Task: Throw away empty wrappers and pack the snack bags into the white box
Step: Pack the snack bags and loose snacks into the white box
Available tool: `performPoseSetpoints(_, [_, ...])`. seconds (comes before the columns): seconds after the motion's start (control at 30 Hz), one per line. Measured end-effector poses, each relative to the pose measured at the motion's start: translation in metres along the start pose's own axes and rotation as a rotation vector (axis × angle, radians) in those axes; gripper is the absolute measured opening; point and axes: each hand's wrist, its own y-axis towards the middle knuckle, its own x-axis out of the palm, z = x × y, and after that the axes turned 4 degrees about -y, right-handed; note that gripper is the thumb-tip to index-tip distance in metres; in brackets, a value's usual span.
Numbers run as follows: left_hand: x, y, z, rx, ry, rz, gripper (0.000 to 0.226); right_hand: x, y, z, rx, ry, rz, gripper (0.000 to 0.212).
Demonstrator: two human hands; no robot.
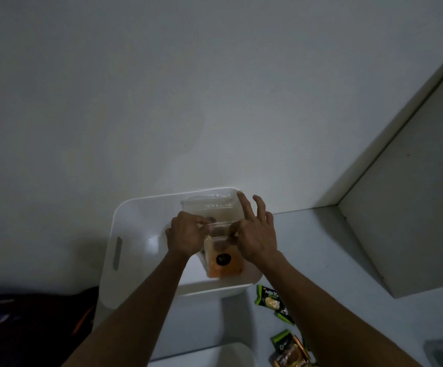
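A white box [125, 234] with a slot handle stands on the white table against the wall. Over it, both hands hold a clear snack bag [221, 256] with an orange lower part and a dark round label. My left hand [186, 234] pinches the bag's top left edge. My right hand [254, 231] pinches the top right edge with thumb and a finger, its other fingers spread upward. A clear plastic tray or bag [209, 205] lies inside the box behind the hands.
Green snack packets [273, 300] and a brown-orange packet [291, 350] lie on the table at the lower right. A second white container's rim [215, 353] shows at the bottom. A white cabinet side [413, 207] rises on the right. Dark cloth [29, 327] lies lower left.
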Motion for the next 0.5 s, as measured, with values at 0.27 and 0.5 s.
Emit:
performPoseSetpoints(0.27, [-0.011,-0.012,0.001,0.051,-0.112,0.081,0.017,-0.005,-0.004,0.0,0.021,0.059,-0.002,0.045])
performPoseSetpoints(0.5, [-0.051,-0.049,0.016,0.064,-0.173,0.139,0.027,-0.046,-0.041,-0.003,0.075,0.102,0.045,0.04])
